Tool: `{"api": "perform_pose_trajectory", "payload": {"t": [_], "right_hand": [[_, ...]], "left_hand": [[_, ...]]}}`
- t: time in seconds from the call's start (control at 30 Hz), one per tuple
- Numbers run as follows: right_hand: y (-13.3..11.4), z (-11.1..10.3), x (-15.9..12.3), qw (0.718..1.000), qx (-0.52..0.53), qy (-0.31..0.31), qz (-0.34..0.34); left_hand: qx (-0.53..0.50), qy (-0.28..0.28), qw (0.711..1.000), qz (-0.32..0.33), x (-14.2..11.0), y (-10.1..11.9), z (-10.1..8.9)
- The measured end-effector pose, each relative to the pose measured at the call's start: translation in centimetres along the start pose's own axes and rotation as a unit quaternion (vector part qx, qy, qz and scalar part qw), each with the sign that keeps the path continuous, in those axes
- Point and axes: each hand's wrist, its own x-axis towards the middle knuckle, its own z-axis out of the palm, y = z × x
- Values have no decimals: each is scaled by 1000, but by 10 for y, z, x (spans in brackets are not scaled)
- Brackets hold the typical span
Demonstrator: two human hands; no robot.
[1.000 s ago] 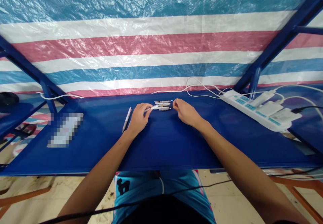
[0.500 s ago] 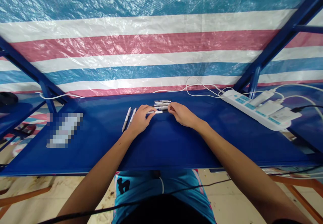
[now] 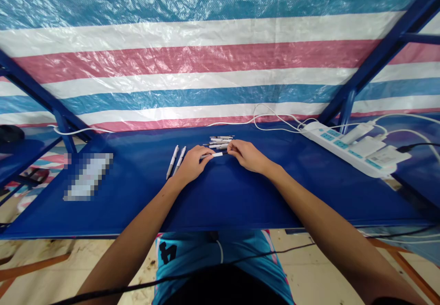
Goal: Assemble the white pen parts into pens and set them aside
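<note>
**Q: What is the person at the blue tabletop holding?**
A: A slim white pen (image 3: 215,154), held level between both bare hands above the long blue tabletop (image 3: 223,199). The left hand (image 3: 192,163) is at one end and the right hand (image 3: 248,155) at the other.

**Q: How are the fingers set?**
A: The left fingers (image 3: 206,152) are closed on the pen's left end, while the right fingers (image 3: 231,148) pinch its right end.

**Q: Where does the pen sit on the tabletop?**
A: Near the middle, just in front of a small bunch of white pens with dark parts (image 3: 218,141), which lie side by side. Two more white pens (image 3: 176,160) lie tilted just beside the left hand.

**Q: What else is on the tabletop?**
A: At the far right, a white power strip with blue panels (image 3: 343,150) carries white plug adapters (image 3: 367,146), with white cables (image 3: 271,120) looping behind it. To the left, a pixelated patch (image 3: 88,176) hides whatever lies there.

**Q: And around the tabletop?**
A: A striped woven tarp (image 3: 206,66) hangs beyond it, crossed by a blue steel frame (image 3: 388,34). On the near side, teal shorts with black print (image 3: 168,252) show below the edge.
</note>
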Motion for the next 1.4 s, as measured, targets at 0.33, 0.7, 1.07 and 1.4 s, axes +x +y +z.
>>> {"api": "perform_pose_trajectory", "payload": {"t": [0.33,0.7,1.07,1.4], "right_hand": [[-2,-2,-1,1000,8,-16,8],[-3,-3,-2,999,17,-25,21],[-5,-3,-1,998,41,-27,30],[-6,-3,-2,997,57,-16,40]], "left_hand": [[1,-6,1000,-6,0,0,0],[3,-6,1000,-6,0,0,-1],[1,-9,1000,-1,0,2,0],[4,-13,1000,-1,0,0,1]]}}
